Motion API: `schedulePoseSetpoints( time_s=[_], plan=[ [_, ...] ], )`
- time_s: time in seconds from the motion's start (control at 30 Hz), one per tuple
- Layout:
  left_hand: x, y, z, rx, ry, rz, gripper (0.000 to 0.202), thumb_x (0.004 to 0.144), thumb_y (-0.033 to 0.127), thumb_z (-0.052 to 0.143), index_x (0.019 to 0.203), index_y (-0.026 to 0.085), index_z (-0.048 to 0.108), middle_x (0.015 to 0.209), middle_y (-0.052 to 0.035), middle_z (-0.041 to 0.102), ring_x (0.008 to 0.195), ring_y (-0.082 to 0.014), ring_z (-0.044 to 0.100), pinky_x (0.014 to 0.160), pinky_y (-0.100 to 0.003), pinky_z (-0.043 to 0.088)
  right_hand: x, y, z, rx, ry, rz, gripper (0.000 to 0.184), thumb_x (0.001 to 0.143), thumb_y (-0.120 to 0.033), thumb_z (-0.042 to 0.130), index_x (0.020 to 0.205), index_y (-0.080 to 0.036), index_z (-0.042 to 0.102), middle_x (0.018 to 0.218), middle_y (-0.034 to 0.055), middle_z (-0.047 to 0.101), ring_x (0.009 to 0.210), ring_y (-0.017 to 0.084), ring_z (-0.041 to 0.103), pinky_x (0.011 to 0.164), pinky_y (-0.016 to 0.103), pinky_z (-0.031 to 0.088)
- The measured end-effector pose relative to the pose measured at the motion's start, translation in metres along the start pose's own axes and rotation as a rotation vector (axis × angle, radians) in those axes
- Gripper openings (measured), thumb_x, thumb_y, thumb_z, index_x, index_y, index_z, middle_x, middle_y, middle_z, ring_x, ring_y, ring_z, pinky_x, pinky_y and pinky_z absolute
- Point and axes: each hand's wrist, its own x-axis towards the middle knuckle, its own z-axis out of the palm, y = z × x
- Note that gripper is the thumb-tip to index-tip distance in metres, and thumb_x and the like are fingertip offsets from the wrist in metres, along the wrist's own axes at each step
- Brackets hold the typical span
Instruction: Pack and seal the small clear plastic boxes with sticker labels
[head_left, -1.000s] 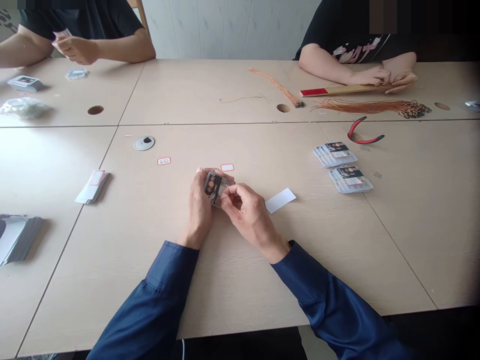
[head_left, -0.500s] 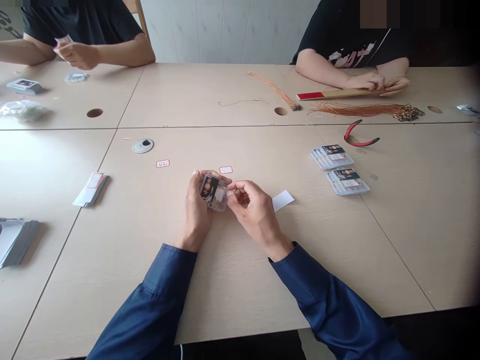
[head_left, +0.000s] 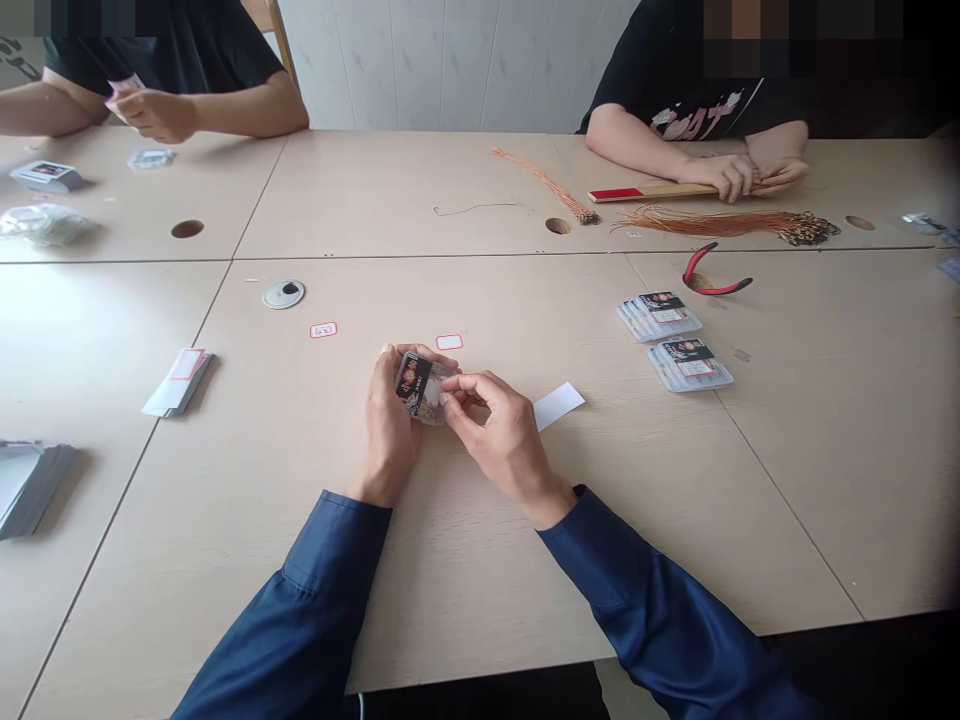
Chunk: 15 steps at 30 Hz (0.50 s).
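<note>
Mid-table, left hand [head_left: 388, 430] and right hand [head_left: 506, 440] grip a clear case [head_left: 424, 388], long axis slanting.

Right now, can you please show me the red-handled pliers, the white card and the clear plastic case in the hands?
Red-handled pliers [head_left: 711, 293]: head view, on the lower red handle.
White card [head_left: 559, 406]: head view, on its middle.
Clear plastic case [head_left: 414, 385]: head view, on its black label.

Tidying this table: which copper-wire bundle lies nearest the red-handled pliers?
The long, level bundle of copper-coloured wires, just above the red-handled pliers; the thinner slanting bundle lies farther left, beside a table hole.
</note>
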Motion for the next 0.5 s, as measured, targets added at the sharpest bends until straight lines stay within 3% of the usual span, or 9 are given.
schedulePoseSetpoints(
  time_s=[0.13, 0.33, 0.5],
  plan=[
    [-0.0001, -0.0006, -0.0010, 0.001, -0.008, 0.004, 0.039, 0.096, 0.049, 0.040, 0.083, 0.019, 0.060, 0.083, -0.0071, 0.070, 0.079, -0.0194, 0.070, 0.075, -0.033, 0.056, -0.0010, 0.0010, 0.0018, 0.047, 0.027, 0.058, 0.011, 0.089, -0.022, 0.062, 0.099, -0.020, 0.066, 0.095, 0.0047, 0.072, 0.083, 0.017, 0.069, 0.080, 0.033, 0.058],
    [-0.0002, -0.0020, -0.0013, 0.037, 0.000, 0.063, 0.038, 0.096, 0.048, 0.040, 0.082, 0.019, 0.059, 0.081, -0.0061, 0.070, 0.081, -0.0197, 0.070, 0.080, -0.034, 0.055, -0.0028, -0.0006, 0.0051, 0.006, 0.023, -0.028, 0.013, 0.090, -0.018, 0.060, 0.100, -0.021, 0.068, 0.098, 0.0054, 0.072, 0.090, 0.018, 0.069, 0.086, 0.034, 0.057],
    [-0.0006, -0.0025, -0.0006, 0.053, 0.012, 0.079, 0.035, 0.096, 0.046, 0.041, 0.083, 0.019, 0.059, 0.082, -0.0052, 0.069, 0.083, -0.0191, 0.069, 0.081, -0.033, 0.054, -0.0039, -0.0018, 0.0075, 0.086, 0.016, 0.086, 0.012, 0.088, -0.022, 0.062, 0.099, -0.020, 0.066, 0.094, 0.0044, 0.073, 0.084, 0.018, 0.070, 0.082, 0.033, 0.058]
  ],
)
